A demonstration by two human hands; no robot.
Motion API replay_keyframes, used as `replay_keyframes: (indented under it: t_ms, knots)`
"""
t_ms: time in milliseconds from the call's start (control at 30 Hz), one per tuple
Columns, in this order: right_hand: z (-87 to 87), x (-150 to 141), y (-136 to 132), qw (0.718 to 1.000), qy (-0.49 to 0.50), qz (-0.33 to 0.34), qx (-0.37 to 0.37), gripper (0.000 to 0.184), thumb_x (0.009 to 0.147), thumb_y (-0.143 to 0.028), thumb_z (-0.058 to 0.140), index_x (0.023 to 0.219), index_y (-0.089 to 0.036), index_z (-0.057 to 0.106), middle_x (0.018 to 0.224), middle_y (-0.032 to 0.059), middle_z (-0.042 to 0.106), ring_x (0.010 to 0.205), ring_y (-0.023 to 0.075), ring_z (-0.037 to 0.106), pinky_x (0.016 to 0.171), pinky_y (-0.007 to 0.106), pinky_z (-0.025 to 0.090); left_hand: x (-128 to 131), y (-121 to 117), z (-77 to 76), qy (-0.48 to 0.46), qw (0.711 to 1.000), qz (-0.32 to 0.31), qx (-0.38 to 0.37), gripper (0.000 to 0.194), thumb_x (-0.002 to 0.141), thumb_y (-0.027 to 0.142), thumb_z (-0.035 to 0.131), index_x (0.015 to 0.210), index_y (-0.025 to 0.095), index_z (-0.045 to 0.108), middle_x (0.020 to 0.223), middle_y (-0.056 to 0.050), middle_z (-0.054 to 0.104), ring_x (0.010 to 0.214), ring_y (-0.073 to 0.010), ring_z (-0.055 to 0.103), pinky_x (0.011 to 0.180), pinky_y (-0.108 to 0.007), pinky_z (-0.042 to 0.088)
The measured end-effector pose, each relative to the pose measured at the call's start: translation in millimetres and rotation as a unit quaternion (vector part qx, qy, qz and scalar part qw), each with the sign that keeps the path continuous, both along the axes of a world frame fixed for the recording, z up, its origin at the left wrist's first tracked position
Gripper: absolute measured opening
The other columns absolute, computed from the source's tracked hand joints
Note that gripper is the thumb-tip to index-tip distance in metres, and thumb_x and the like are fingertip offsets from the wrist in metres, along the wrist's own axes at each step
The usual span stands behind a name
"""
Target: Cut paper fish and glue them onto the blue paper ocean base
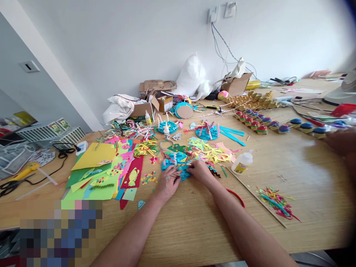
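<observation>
Both of my hands rest on a blue paper craft disc (178, 166) with small upright paper rolls, lying on the wooden table (194, 222). My left hand (167, 183) pinches at the disc's near left edge with curled fingers. My right hand (198, 170) presses its fingers together on the disc's right side, seemingly on a thin paper strip. A white glue bottle (242, 162) lies on its side just right of my right hand. A red curved strip (236, 195) lies beside my right forearm.
Coloured paper sheets (96, 168) spread to the left, paper scraps (278, 202) and a thin stick (257, 198) to the right. Behind are finished blue discs (207, 131), cardboard boxes (147, 108), rows of painted balls (258, 122), scissors (11, 185). Another person's hand (343, 142) shows at the right edge.
</observation>
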State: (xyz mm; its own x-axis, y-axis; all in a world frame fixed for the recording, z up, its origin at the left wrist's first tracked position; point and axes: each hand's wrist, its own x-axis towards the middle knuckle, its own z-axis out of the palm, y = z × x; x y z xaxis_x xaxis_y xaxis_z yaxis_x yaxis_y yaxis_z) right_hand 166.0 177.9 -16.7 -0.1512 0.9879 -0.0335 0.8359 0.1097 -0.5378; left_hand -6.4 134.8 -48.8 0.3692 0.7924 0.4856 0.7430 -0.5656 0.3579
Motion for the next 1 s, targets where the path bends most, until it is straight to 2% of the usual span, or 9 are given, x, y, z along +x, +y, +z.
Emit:
replay_keyframes:
  t_ms: [1000]
  knots:
    - [-2.3, 1.6, -1.5, 1.000, 0.026, 0.000, 0.004, 0.009, 0.066, -0.019, 0.058, 0.064, -0.016, 0.066, 0.059, 0.0001, 0.062, 0.057, 0.0117, 0.051, 0.051, 0.021, 0.030, -0.5, 1.1, -1.8, 0.002, 1.000, -0.002, 0.012, 0.028, 0.079, 0.017, 0.056, 0.106, 0.017, 0.063, 0.106, -0.010, 0.064, 0.108, -0.0265, 0.052, 0.091, -0.048, 0.044]
